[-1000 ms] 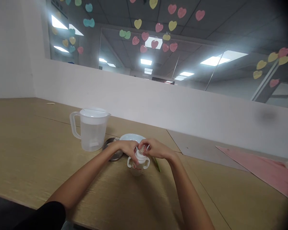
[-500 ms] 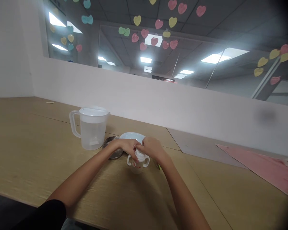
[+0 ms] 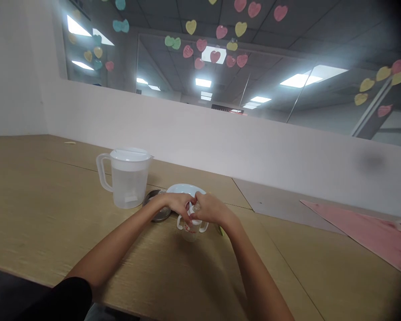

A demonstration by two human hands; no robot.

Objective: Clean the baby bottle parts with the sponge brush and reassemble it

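Observation:
A small clear baby bottle (image 3: 190,233) with two white side handles and red print stands upright on the wooden table. My left hand (image 3: 180,204) is closed round its upper part from the left. From the other side, my right hand (image 3: 210,209) pinches a small, partly see-through piece at the bottle's white top. Fingers cover much of that top, so I cannot tell whether the piece is loose or attached. Just behind the hands lies a pale blue-white plate or bowl (image 3: 183,187). A round metal dish (image 3: 160,218) sits beside my left wrist.
A translucent lidded pitcher (image 3: 128,189) holding clear liquid stands at the left, handle outward. Beside my right wrist shows a yellow-green bit (image 3: 221,230), mostly hidden. A pink cloth (image 3: 370,229) lies at the right, and a white wall (image 3: 187,127) runs along the back.
My right hand has shifted slightly down at the bottle's top, and its fingers now show a see-through piece. My left hand and the bottle have hardly moved.

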